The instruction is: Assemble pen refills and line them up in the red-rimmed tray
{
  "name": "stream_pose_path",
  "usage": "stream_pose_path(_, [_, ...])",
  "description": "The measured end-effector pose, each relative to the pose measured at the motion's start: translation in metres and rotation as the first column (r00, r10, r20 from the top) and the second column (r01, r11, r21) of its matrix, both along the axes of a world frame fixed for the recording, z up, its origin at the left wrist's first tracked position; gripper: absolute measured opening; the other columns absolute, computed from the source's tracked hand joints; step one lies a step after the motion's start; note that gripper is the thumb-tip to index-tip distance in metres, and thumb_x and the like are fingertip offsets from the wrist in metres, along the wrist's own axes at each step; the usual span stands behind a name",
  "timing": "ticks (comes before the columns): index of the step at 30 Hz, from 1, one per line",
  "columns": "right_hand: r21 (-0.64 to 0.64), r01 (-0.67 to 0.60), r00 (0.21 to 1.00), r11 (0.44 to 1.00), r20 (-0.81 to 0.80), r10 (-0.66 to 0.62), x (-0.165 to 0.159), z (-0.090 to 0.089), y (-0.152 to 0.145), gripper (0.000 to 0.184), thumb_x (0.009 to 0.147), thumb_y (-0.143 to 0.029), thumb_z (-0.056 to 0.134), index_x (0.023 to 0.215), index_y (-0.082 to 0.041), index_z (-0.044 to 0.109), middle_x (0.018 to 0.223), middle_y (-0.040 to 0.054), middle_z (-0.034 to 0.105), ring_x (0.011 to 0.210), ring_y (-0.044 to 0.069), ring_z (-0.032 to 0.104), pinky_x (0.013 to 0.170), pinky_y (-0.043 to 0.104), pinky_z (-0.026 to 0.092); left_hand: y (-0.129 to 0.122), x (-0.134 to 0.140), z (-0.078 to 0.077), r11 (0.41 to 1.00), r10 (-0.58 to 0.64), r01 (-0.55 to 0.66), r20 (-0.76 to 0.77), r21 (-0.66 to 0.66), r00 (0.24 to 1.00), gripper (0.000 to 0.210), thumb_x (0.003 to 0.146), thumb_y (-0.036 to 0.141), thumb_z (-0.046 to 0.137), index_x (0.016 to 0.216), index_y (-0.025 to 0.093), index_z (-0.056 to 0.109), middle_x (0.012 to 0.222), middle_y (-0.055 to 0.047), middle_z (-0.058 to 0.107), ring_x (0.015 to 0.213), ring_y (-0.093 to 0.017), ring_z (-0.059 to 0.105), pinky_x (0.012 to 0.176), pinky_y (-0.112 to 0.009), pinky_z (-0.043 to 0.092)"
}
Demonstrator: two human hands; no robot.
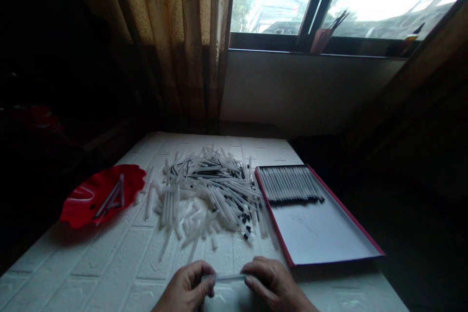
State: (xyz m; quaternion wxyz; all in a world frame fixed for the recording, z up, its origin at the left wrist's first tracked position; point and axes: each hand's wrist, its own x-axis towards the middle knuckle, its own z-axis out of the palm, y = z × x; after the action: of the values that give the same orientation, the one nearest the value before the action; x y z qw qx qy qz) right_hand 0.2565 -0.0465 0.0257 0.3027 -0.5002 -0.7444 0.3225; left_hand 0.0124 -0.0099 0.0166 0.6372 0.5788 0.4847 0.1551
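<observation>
Between my two hands, near the front of the table, a clear pen barrel (230, 277) lies level. My left hand (188, 285) pinches its left end between thumb and fingers. On the other end, my right hand (272, 282) is closed in a pinch too. The tips of the barrel are hidden by my fingers. Just beyond my hands is a heap of loose pen parts (212, 175): clear barrels, dark refills, whitish caps and small black plugs.
At right, a red-edged shallow box (310, 239) holds a row of black-ended pens (292, 184). A red scalloped dish (80, 204) with a few pen pieces stands at left. The white brick-patterned table (106, 263) reaches toward a curtain (183, 34) and window.
</observation>
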Motion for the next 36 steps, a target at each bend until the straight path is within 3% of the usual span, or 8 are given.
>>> stream_pose_path(8, [-0.028,-0.005,1.0,1.0,0.028,0.006,0.004,-0.01,-0.001,0.025,0.091,-0.031,0.049,0.09,-0.022,0.073,0.075,0.0037,0.073,0.067,0.017,0.067,0.063,0.023,0.05,0.0,-0.005,-0.012,0.982,-0.027,0.043,0.091,-0.183,0.995,0.065,0.069,0.075,0.055,0.102,0.019,0.058,0.078,-0.001,0.067,0.049,-0.009,0.051,0.047,-0.02,0.033])
stream_pose_path(12, [-0.023,-0.012,0.999,1.0,0.045,0.013,0.004,-0.01,0.0,0.028,0.092,-0.031,0.047,0.092,-0.019,0.072,0.075,0.0056,0.072,0.069,0.018,0.067,0.063,0.022,0.05,0.003,-0.006,-0.01,0.978,-0.053,0.056,0.023,-0.201,0.998,0.063,0.071,0.081,0.044,0.081,0.019,0.056,0.063,0.001,0.064,0.041,-0.009,0.045,0.041,-0.021,0.028])
stream_pose_path(16, [-0.009,-0.084,0.981,0.996,0.175,0.084,0.004,-0.008,0.002,0.028,0.092,-0.028,0.046,0.097,-0.018,0.071,0.079,0.0072,0.072,0.069,0.018,0.068,0.062,0.021,0.049,0.003,-0.003,-0.008,0.978,-0.089,0.083,-0.023,-0.19,0.996,0.068,0.066,0.087,0.039,0.07,0.021,0.052,0.048,0.007,0.052,0.034,-0.008,0.036,0.037,-0.021,0.021])
stream_pose_path(21, [0.04,-0.172,0.911,0.984,0.388,0.144,-0.004,-0.017,0.003,0.021,0.093,-0.024,0.045,0.093,-0.02,0.066,0.076,0.0033,0.074,0.065,0.017,0.07,0.056,0.02,0.045,0.002,-0.001,-0.015,0.982,0.007,-0.016,-0.052,-0.189,0.999,0.064,0.068,0.085,0.038,0.067,0.022,0.049,0.044,0.01,0.044,0.032,-0.007,0.028,0.036,-0.021,0.017])
stream_pose_path(25, [0.134,-0.178,0.873,0.975,0.478,0.093,-0.011,-0.028,0.004,0.019,0.092,-0.021,0.048,0.077,-0.022,0.059,0.065,-0.0013,0.071,0.052,0.013,0.065,0.046,0.02,0.035,0.003,-0.004,-0.018,0.981,0.028,-0.041,-0.07,-0.191,0.997,0.059,0.073,0.079,0.04,0.068,0.022,0.05,0.045,0.01,0.044,0.034,-0.007,0.028,0.037,-0.021,0.019])
stream_pose_path(31, [0.205,-0.206,0.871,0.957,0.484,0.083,-0.013,-0.041,0.007,0.014,0.088,-0.017,0.05,0.076,-0.022,0.055,0.062,-0.0049,0.069,0.048,0.01,0.063,0.044,0.023,0.028,0.007,-0.004,-0.02,0.972,0.033,-0.046,-0.061,-0.231,0.998,0.054,0.076,0.074,0.042,0.069,0.021,0.051,0.045,0.009,0.043,0.037,-0.008,0.029,0.039,-0.021,0.021])
stream_pose_path(36, [0.329,-0.093,0.862,0.94,0.499,-0.089,-0.021,-0.062,0.002,0.018,0.085,-0.02,0.046,0.068,-0.024,0.05,0.051,-0.0065,0.063,0.037,0.01,0.058,0.042,0.028,0.019,0.009,-0.005,-0.027,0.961,0.028,-0.043,-0.058,-0.274,0.998,0.054,0.076,0.074,0.043,0.066,0.021,0.051,0.042,0.01,0.042,0.035,-0.007,0.028,0.037,-0.021,0.018])
